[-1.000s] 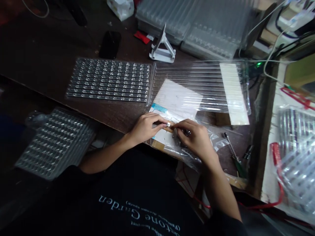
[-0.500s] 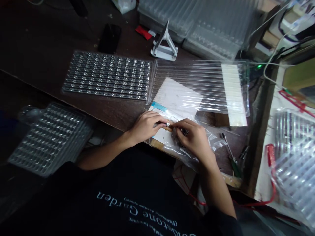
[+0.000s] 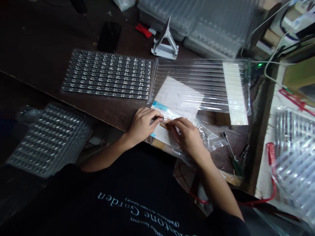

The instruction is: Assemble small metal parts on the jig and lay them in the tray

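My left hand point(image 3: 143, 126) pinches a small silvery metal connector point(image 3: 164, 118) between thumb and forefinger. Close beside it, the fingers of my right hand point(image 3: 188, 134) are drawn together in a pinch at a small tan strip point(image 3: 163, 124); what they grip is too small to make out. Beneath both hands lies a white sheet with blue edging point(image 3: 159, 105). A clear plastic bag point(image 3: 203, 132) with many small shiny metal parts rests behind my right hand, partly hidden by it.
A tray filled with rows of metal connectors point(image 3: 107, 74) lies left of a clear ribbed tray point(image 3: 211, 85). Beyond them stand a white phone stand point(image 3: 164, 49) and a dark phone point(image 3: 109, 36). A screwdriver point(image 3: 230, 147) lies at right. Stacked filled trays point(image 3: 46, 137) sit low at left.
My right hand has shifted slightly left and up, uncovering the shiny parts in the bag. The dark metal piece seen by its fingers no longer shows. My left hand has moved slightly up and left.
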Available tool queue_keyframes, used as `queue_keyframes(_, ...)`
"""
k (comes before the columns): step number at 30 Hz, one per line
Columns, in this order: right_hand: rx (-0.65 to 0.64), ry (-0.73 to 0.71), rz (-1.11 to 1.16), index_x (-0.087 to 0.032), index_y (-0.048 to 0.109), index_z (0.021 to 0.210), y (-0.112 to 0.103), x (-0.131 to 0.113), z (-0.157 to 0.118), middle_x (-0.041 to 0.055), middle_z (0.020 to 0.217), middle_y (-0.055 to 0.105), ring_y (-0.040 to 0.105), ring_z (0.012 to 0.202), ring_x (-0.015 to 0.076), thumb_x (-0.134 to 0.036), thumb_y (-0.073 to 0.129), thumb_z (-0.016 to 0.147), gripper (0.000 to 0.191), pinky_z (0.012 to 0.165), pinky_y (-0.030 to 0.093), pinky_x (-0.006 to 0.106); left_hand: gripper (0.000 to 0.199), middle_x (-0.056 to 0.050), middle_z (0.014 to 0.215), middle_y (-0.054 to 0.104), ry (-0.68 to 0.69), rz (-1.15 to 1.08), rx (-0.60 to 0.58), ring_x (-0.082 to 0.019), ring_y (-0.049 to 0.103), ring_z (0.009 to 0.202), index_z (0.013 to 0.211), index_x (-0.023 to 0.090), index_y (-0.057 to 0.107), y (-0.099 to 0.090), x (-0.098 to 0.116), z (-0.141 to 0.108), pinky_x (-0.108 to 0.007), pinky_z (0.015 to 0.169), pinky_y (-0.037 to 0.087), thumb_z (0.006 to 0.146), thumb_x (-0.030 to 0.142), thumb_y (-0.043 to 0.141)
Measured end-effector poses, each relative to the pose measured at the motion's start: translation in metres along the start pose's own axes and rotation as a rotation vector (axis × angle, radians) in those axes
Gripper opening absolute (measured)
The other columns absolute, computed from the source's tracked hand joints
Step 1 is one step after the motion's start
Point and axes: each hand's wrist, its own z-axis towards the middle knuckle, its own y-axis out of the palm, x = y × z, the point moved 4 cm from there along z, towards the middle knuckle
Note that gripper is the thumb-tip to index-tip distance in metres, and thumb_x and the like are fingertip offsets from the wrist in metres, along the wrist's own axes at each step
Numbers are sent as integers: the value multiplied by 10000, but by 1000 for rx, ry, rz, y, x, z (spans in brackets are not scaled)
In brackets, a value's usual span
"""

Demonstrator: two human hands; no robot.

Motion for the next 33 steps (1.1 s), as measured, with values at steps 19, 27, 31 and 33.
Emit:
queue_keyframes(19, -305, -36, -17, -182, 728, 934, -19, 8, -16, 71, 914, 720, 651, 838, 202, -151, 568, 922, 164, 761, 481, 316, 88, 1, 876, 733, 136, -99, -74, -182, 645, 882, 873, 201, 651, 30, 23, 8, -341, 853, 450, 840, 187, 731)
queue_keyframes(27, -342, -79, 37, -194, 711, 928, -15, 4, -17, 57, 947, 723, 649, 832, 186, -126, 556, 924, 170, 783, 471, 306, 64, -4, 867, 729, 109, -56, -81, -187, 645, 876, 852, 197, 663, 30, 22, 7, -335, 839, 441, 842, 184, 725)
queue_keyframes(31, -292, -9, 108, -170, 687, 935, -23, 5, -18, 72, 889, 708, 656, 811, 195, -165, 548, 928, 140, 749, 493, 306, 66, -4, 862, 725, 99, -23, -97, -189, 638, 875, 834, 194, 655, 31, 23, 8, -334, 841, 434, 847, 187, 719)
queue_keyframes(33, -212, 7, 179, -181, 689, 1010, -30, 8, -19, 76, 945, 719, 672, 846, 193, -171, 524, 943, 178, 763, 509, 304, 61, -1, 860, 724, 120, -6, -116, -190, 636, 884, 838, 196, 651, 32, 24, 8, -336, 854, 428, 859, 189, 708)
